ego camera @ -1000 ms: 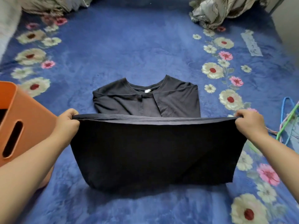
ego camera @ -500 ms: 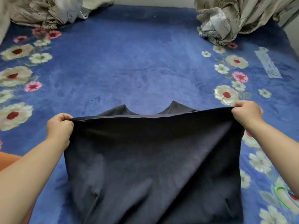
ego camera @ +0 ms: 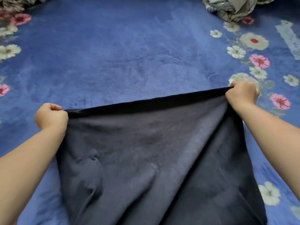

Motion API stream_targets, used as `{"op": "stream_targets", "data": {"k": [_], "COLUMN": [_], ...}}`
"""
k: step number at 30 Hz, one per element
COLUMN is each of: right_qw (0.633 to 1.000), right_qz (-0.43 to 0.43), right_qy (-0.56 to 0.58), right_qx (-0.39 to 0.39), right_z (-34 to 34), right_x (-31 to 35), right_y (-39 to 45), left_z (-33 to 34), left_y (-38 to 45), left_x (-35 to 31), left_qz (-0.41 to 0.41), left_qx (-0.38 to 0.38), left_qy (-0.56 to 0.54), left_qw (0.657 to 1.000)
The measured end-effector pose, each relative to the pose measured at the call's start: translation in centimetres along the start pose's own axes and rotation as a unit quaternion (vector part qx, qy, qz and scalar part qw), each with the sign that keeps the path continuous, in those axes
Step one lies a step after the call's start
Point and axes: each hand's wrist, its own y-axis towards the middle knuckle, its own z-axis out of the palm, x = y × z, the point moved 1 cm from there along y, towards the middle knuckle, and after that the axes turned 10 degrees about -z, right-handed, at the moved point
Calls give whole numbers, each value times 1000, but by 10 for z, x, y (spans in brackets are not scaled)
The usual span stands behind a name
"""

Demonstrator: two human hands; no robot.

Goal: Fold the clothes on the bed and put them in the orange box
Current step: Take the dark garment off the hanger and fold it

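Now left hand (ego camera: 51,116), right hand (ego camera: 242,95), gripping shirt (ego camera: 146,159) hem

A blue plush blanket (ego camera: 129,51) printed with white and pink flowers covers the bed. Crumpled patterned bedding (ego camera: 233,7) lies bunched at the far right, more at the far left.

The single head-worn camera is looking forward and down, close over a dark navy cloth garment (ego camera: 146,159) and blue floral bedspread (ego camera: 129,54); edges seem blurred.

Two bare forearms and hands

The left hand (ego camera: 51,115) and right hand (ego camera: 242,94) wear no gloves, rings or watch; no sleeves reach the forearms.
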Motion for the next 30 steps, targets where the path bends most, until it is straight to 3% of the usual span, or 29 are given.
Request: {"op": "stream_targets", "data": {"k": [3,5,8,12,18,24,30], "right_qw": [999,996,992,984,977,968,971], "right_qz": [30,44,28,43,84,135,126], "right_qy": [5,39,121,171,181,154,165], "right_qx": [43,60,38,29,75,145,118], "right_z": [27,46,56,48,44,32,25], "right_x": [-5,-14,-34,-56,-84,-93,-97], "right_y": [1,-7,-27,-59,-123,-202,-268], "left_z": [7,9,2,-7,-33,-68,-92], "left_y": [0,-4,-19,-26,-53,-130,-180], "left_x": [-2,4,19,43,95,130,164], "left_qz": [36,63,60,-10,-124,-181,-236], "left_qx": [47,69,90,101,232,346,450], "left_qy": [137,161,102,-50,-152,-79,-68], "left_qw": [989,983,989,994,953,917,859]}}
